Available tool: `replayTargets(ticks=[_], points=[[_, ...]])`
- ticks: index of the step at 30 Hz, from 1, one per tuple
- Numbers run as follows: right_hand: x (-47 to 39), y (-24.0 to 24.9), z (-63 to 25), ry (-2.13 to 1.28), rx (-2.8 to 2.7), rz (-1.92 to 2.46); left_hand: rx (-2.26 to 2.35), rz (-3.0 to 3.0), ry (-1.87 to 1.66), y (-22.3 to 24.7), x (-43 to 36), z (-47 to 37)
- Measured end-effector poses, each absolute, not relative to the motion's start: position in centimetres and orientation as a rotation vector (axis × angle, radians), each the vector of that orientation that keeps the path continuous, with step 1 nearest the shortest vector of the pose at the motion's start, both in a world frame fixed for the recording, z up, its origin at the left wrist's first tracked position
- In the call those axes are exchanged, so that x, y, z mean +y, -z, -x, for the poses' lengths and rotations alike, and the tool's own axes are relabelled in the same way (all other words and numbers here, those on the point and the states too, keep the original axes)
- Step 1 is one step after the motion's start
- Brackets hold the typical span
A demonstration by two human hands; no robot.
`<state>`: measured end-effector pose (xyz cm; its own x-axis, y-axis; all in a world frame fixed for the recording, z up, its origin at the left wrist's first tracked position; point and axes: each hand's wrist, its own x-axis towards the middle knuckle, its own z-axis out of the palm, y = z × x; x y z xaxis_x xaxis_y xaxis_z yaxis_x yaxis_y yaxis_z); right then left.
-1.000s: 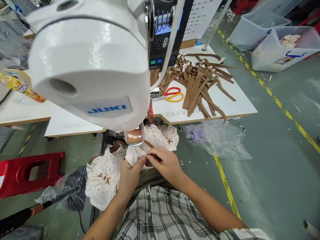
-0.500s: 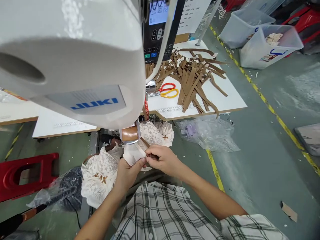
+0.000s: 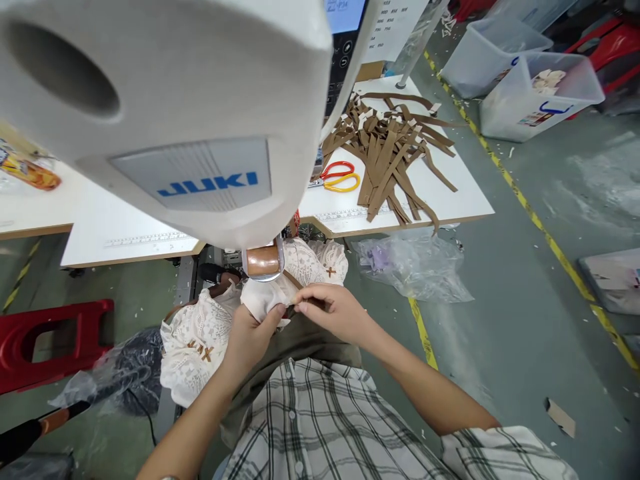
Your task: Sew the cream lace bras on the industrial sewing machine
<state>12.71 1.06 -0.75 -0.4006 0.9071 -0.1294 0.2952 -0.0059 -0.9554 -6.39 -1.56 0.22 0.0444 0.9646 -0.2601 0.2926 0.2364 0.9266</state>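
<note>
Below the sewing machine (image 3: 215, 127) I hold a white bra (image 3: 263, 298) in front of my lap. My left hand (image 3: 250, 340) is closed on its smooth cup, thumb on top. Fingers of my right hand (image 3: 337, 312) pinch the cup's right edge, close to my left thumb, where a thin brown strap (image 3: 292, 279) runs up toward the machine. White lace parts (image 3: 313, 261) with a small brown bow lie behind my hands. More white lace (image 3: 193, 347) with brown bows hangs to the left. The exact spot under the right fingertips is partly hidden.
On the white table (image 3: 463, 193) are a heap of brown straps (image 3: 383, 160) and scissors (image 3: 341, 182) with red and yellow handles. A plastic bag (image 3: 415, 267) hangs under the edge. A red stool (image 3: 55, 340) stands left; plastic bins (image 3: 543, 100) stand at far right.
The view has shifted, so the machine head looks larger and covers more of the control panel. Both hands keep their grip on the bra, with the fingertips slightly repositioned at the cup's edge.
</note>
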Motion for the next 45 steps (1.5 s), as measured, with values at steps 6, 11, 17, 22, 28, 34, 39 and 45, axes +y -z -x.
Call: replayTargets(ticks=[6, 11, 17, 22, 28, 34, 39, 45], points=[[1.0, 0.1, -13.7, -1.444, -1.76, 1.309, 1.358, -1.298, -0.622, -1.1, -1.0, 7.1], [0.9, -0.7, -13.4, -1.337, -1.937, 1.271, 1.335, -1.34, -0.548, -1.9, -1.1, 6.7], [1.6, -1.3, -13.7, -1.503, -1.95, 1.212, 1.34, -1.346, -0.526, -2.3, -0.9, 6.6], [2.3, -0.6, -14.0, -1.589, -1.916, 1.2, 1.33, -1.297, -0.551, -2.0, -0.3, 6.7], [2.4, 0.5, -13.7, -1.897, -1.54, 1.225, 1.297, -1.132, -0.588, -1.7, 0.1, 6.6], [2.1, 0.1, -13.5, -1.921, -1.456, 1.228, 1.284, -0.964, -0.691, -0.8, 0.1, 6.1], [2.2, -1.1, -13.2, -1.617, -1.656, 1.261, 1.301, -0.937, -0.778, -2.0, -0.7, 5.4], [5.5, -4.9, -13.6, -2.092, -1.485, 1.043, 1.095, -0.685, -1.113, -1.9, -3.6, 6.3]])
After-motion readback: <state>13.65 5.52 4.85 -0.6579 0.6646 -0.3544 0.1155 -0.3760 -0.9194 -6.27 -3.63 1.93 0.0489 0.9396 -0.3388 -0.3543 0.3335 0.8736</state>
